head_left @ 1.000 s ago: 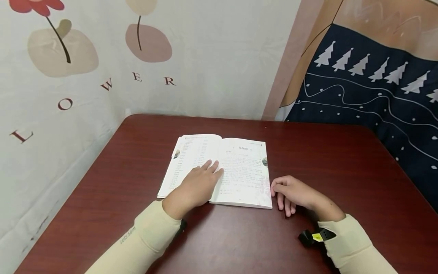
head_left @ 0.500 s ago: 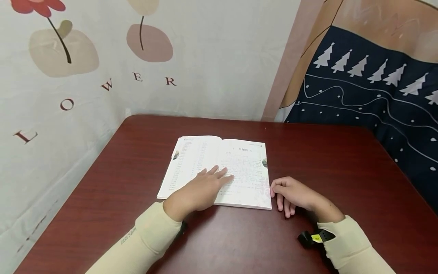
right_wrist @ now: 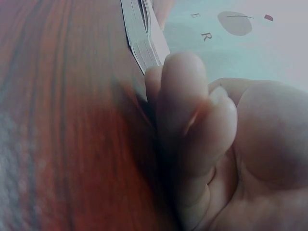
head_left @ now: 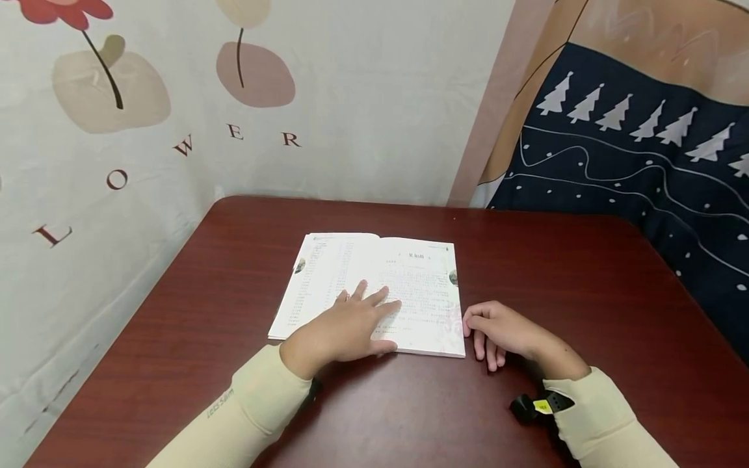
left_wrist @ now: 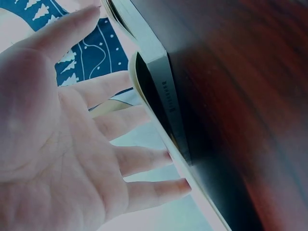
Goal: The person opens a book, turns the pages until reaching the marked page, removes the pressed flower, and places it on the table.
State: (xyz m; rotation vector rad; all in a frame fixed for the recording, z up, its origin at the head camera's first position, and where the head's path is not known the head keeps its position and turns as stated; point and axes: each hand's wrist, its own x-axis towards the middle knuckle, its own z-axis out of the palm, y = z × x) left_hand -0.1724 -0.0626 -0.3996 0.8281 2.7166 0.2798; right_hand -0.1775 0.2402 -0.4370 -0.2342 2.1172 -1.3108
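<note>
A book (head_left: 418, 286) lies spread flat, its white pages covered in small print. My left hand (head_left: 348, 331) rests on the lower middle of the pages, fingers spread wide and thumb near the bottom edge. From the left wrist view, the fingertips touch the page edge, with the book's spine (left_wrist: 166, 91) facing the camera. Just right of the book's lower right corner, my right hand (head_left: 506, 328) lies on the tabletop with loosely curled fingers. The right wrist view has those bent fingers (right_wrist: 183, 96) close to the page block (right_wrist: 144, 38), nothing visible in them.
The dark red wooden table (head_left: 246, 260) has rounded far corners. Behind it hangs a pale printed curtain (head_left: 374, 104). A navy cloth with white trees (head_left: 620, 162) hangs at the right. A black strap device (head_left: 526, 408) sits at the right wrist.
My left hand has slid slightly right across the pages and its fingers have spread, with the thumb now showing at the lower edge. The right hand and the book stay put.
</note>
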